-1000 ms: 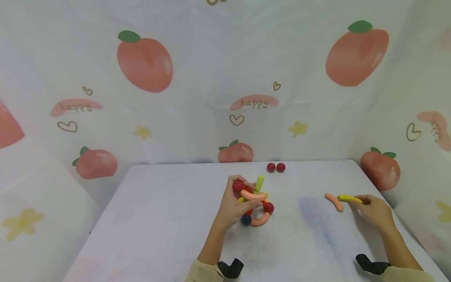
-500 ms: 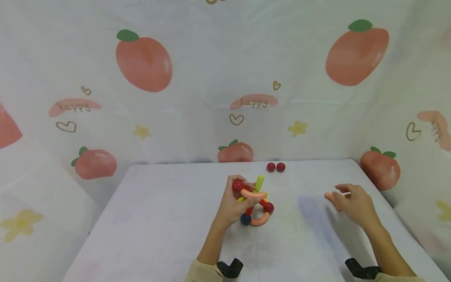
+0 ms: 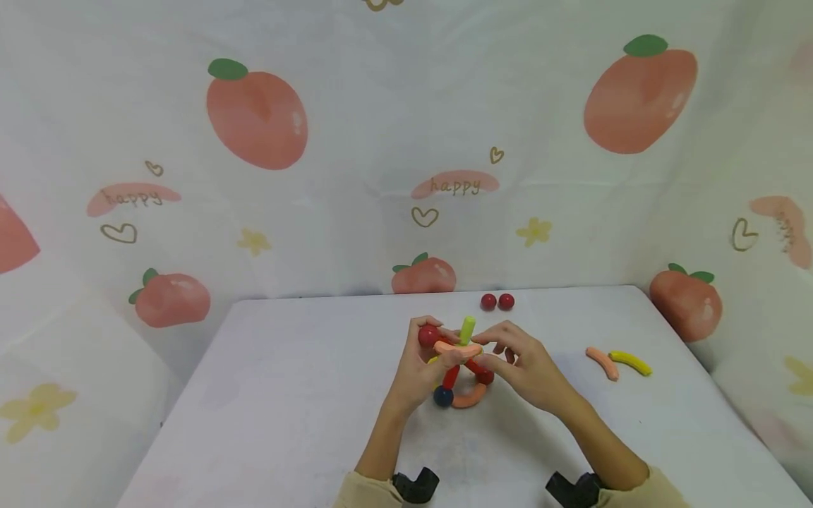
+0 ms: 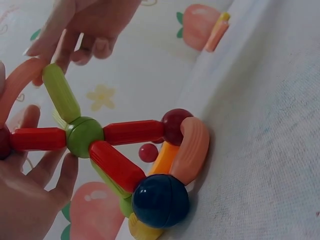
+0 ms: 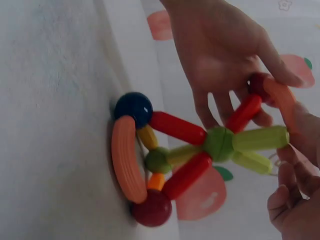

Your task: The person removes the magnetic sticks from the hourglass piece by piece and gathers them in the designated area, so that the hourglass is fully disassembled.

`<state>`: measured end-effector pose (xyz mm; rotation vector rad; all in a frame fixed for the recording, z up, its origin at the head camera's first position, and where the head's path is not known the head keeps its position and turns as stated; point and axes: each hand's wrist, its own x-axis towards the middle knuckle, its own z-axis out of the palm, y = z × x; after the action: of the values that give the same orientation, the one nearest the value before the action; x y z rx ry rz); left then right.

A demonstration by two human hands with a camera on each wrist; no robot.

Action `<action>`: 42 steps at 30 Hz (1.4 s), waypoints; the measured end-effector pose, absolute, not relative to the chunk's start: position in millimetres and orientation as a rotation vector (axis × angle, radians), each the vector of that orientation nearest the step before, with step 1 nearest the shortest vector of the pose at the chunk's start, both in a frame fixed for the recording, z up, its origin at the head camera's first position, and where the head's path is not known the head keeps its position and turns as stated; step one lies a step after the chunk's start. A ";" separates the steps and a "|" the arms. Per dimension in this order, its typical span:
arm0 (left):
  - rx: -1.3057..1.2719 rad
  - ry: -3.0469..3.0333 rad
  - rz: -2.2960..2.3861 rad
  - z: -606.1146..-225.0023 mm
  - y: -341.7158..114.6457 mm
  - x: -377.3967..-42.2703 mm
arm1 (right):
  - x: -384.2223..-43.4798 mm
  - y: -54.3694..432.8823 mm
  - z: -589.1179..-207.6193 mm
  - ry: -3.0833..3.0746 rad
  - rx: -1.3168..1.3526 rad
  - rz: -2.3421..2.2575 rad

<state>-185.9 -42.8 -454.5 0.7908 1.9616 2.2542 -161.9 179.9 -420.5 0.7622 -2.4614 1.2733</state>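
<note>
A toy model of magnetic balls and rods [image 3: 449,377] stands at the table's middle. Its green ball [image 4: 84,137] joins red rods and light-green rods; a dark blue ball [image 5: 133,110] and a red ball sit at its base with a peach curved rod between them. My left hand [image 3: 416,374] grips the model's upper red ball [image 3: 429,335], thumb against an upper peach curved rod [image 3: 459,350]. My right hand [image 3: 530,367] pinches the other end of that curved rod with finger and thumb, beside the upright light-green rod [image 3: 467,330].
Two loose red balls [image 3: 497,302] lie near the table's back edge. To the right, a loose peach curved rod [image 3: 602,363] and a yellow curved rod [image 3: 630,363] lie close together. A fruit-printed cloth [image 3: 349,212] hangs behind the table [image 3: 305,395].
My right hand has let go of the yellow curved rod and moved left to the model, where it now pinches the upper curved rod. My left hand has stayed in place.
</note>
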 end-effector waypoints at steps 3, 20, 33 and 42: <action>0.795 1.951 2.254 -453.9 -41.7 -186.1 | -162.8 174.4 -421.7 -2.424 0.783 1.299; 0.585 1.966 2.248 -452.6 -40.9 -184.4 | -161.2 193.0 -413.5 -2.300 0.591 1.182; 0.562 1.920 2.267 -455.3 -41.1 -184.1 | -191.1 262.2 -439.4 -2.528 0.091 1.140; 0.529 1.903 2.295 -453.3 -41.4 -186.0 | -162.6 309.3 -458.3 -2.772 0.011 0.921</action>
<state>-186.0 -41.4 -453.3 0.5291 1.9028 2.2950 -162.6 309.3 -458.3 0.0113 -2.7724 0.9212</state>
